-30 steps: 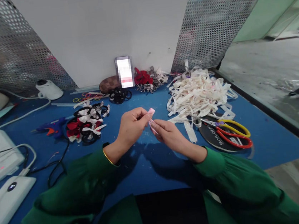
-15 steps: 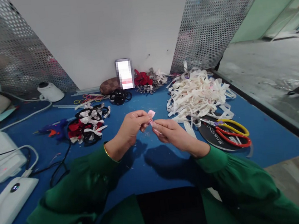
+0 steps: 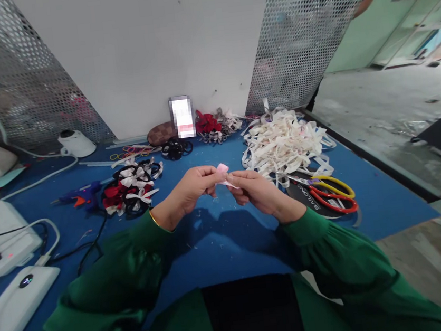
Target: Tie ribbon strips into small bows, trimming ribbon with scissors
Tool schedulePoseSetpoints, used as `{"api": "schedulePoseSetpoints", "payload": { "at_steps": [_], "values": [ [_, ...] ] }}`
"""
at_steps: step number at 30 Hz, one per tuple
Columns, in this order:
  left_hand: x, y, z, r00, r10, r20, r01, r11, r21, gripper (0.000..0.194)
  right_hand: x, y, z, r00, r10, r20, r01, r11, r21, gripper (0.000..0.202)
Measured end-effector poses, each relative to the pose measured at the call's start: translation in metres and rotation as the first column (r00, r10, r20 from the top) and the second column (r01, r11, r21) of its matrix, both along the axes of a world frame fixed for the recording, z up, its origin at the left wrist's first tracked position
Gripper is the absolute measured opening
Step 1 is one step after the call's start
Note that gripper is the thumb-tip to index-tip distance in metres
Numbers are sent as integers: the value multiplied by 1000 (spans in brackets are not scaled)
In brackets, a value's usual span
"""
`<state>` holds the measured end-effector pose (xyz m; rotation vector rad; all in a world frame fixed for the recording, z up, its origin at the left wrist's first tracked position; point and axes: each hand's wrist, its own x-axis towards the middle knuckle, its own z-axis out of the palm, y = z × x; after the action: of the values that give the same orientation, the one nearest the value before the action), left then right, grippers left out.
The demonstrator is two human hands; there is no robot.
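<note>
A short piece of pale pink ribbon (image 3: 222,169) is held between my two hands above the blue table. My left hand (image 3: 197,187) pinches it from the left, thumb and index finger closed on it. From the right, my right hand (image 3: 255,189) grips the same ribbon between thumb and fingers. A loop of the ribbon stands up between the fingertips, and a paler end slants down by my right thumb. To the left lies a cluster of black hair ties with white and red bows (image 3: 131,186). On the right is a heap of cream ribbon strips (image 3: 285,139).
Scissors with red and yellow handles (image 3: 333,195) lie on a black oval card (image 3: 301,196) at right. A blue glue gun (image 3: 83,196), cables and a white power bank (image 3: 19,305) are at left. A phone (image 3: 182,116) leans against the white board (image 3: 152,51).
The pink ribbon has been turned between my fingers: it now forms a rounded loop, with an end showing by my right thumb. The camera view has shifted slightly.
</note>
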<state>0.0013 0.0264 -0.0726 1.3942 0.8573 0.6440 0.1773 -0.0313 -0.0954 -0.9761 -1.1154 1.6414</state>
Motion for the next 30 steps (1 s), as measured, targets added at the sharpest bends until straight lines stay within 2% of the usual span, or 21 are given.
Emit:
{"api": "schedulePoseSetpoints", "payload": {
  "at_steps": [3, 6, 8, 10, 11, 12, 13, 15, 16, 17, 19, 20, 22, 24, 28, 30],
  "values": [
    [1, 1, -3, 997, 57, 56, -57, 998, -10, 34, 0, -4, 2, 999, -48, -5, 48, 999, 7, 35],
    [1, 4, -5, 990, 91, 111, -88, 996, -29, 33, 7, -14, 7, 986, -156, 51, 153, 987, 56, 33],
    [-1, 6, -5, 982, 124, 139, -119, 992, -43, 33, 19, -25, 9, 953, -233, 195, 203, 966, 160, 33],
    [-3, 8, -3, 975, 152, 161, -142, 987, -73, 34, 38, -40, 7, 849, -332, 410, 219, 929, 299, 27],
    [-4, 9, -2, 973, 158, 171, -145, 986, -88, 33, 51, -49, 4, 738, -419, 529, 223, 891, 395, 26],
    [-6, 9, 0, 971, 161, 179, -145, 984, -100, 33, 66, -59, 1, 575, -521, 630, 220, 841, 495, 26],
    [-6, 9, 2, 969, 159, 188, -141, 984, -107, 33, 83, -68, -4, 376, -608, 700, 205, 791, 577, 26],
    [-8, 8, 6, 966, 143, 216, -122, 986, -110, 32, 118, -87, -16, -25, -641, 768, 183, 752, 633, 29],
    [-8, 8, 8, 962, 136, 235, -113, 987, -110, 32, 136, -95, -22, -173, -610, 773, 175, 753, 634, 31],
    [-7, 7, 9, 958, 132, 255, -106, 988, -114, 31, 152, -102, -28, -279, -563, 778, 158, 772, 615, 32],
    [-7, 5, 11, 949, 121, 291, -87, 988, -127, 30, 176, -111, -38, -385, -460, 800, 107, 839, 534, 31],
    [-7, 4, 12, 947, 112, 302, -73, 988, -140, 30, 185, -114, -42, -387, -415, 823, 85, 873, 480, 31],
    [-7, 2, 14, 942, 89, 324, -31, 983, -180, 29, 195, -114, -46, -405, -363, 839, 75, 901, 427, 32],
    [-7, 0, 17, 932, 78, 353, 8, 972, -237, 34, 198, -110, -47, -389, -345, 854, 26, 923, 385, 33],
    [-8, -5, 23, 910, 157, 383, -13, 936, -353, 38, 204, -98, -44, -233, -342, 910, -53, 939, 339, 54],
    [-8, -7, 25, 904, 187, 385, -35, 928, -370, 32, 208, -92, -42, -210, -337, 918, -72, 941, 329, 60]
  ]
}}
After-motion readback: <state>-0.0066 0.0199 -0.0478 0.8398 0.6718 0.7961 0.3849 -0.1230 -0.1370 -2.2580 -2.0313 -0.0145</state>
